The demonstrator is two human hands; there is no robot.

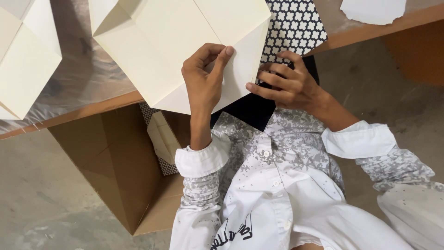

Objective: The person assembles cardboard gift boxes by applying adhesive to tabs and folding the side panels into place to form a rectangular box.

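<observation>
Where the cream folded paperboard sheet (185, 41) juts past the wooden table edge (92, 109), pinned there by the left hand (203, 83): thumb stretched flat along a fold, other fingers curled shut and pressing knuckle-down, likely to sharpen the crease. No grip around the sheet, only pressure on top. Just beside those fingers, resting at the sheet's right edge, the right hand (286, 85), fingers (266, 89) open and spread, tips touching the cream edge and the black-and-white flower-patterned paper (296, 25) beneath it, seemingly to keep both layers from sliding. Under the right palm, a dark navy sheet (249, 109), hanging off the table. Below the left wrist, an open brown cardboard box (115, 166) with a folded cream piece (162, 134) inside, near at hand. Well left of the left fingers, another cream folded piece (23, 60) on clear plastic covering (88, 65). Far beyond the right fingertips, a torn white paper scrap (372, 9).
</observation>
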